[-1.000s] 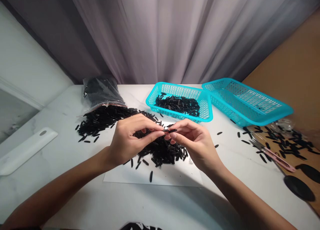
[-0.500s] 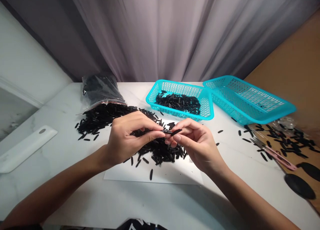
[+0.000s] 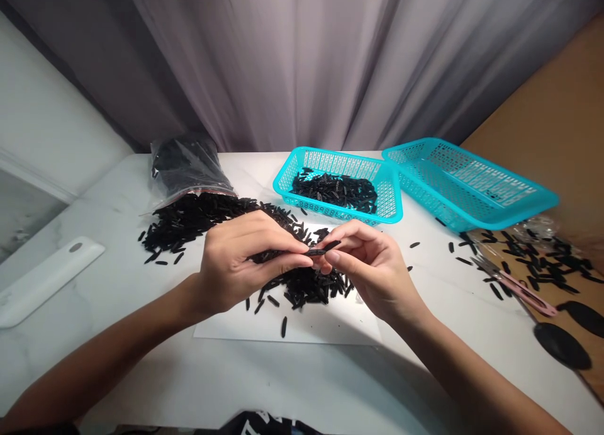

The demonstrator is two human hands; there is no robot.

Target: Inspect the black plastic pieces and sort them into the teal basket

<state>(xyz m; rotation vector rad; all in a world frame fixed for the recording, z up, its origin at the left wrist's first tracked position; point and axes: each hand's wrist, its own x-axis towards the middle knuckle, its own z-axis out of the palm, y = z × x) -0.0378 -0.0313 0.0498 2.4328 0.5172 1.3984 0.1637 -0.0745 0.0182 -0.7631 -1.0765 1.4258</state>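
My left hand is closed in a pinch on a slim black elongated piece. Fingertip to fingertip with it, my right hand is pinching a second black elongated piece, whose end shows above the thumb. The two pieces meet or overlap; I cannot tell whether they are joined. Below both hands lies a loose pile of similar black pieces on a white sheet. A larger heap spills from a clear plastic bag at the back left.
A turquoise basket holding black pieces stands behind my hands, another turquoise basket to its right. Pink-handled scissors, black oval pads and scattered pieces lie at right. A white plastic object rests at left.
My fingers have shifted slightly, and the piece in my right hand now sits a little higher and further left. The view has tilted slightly.
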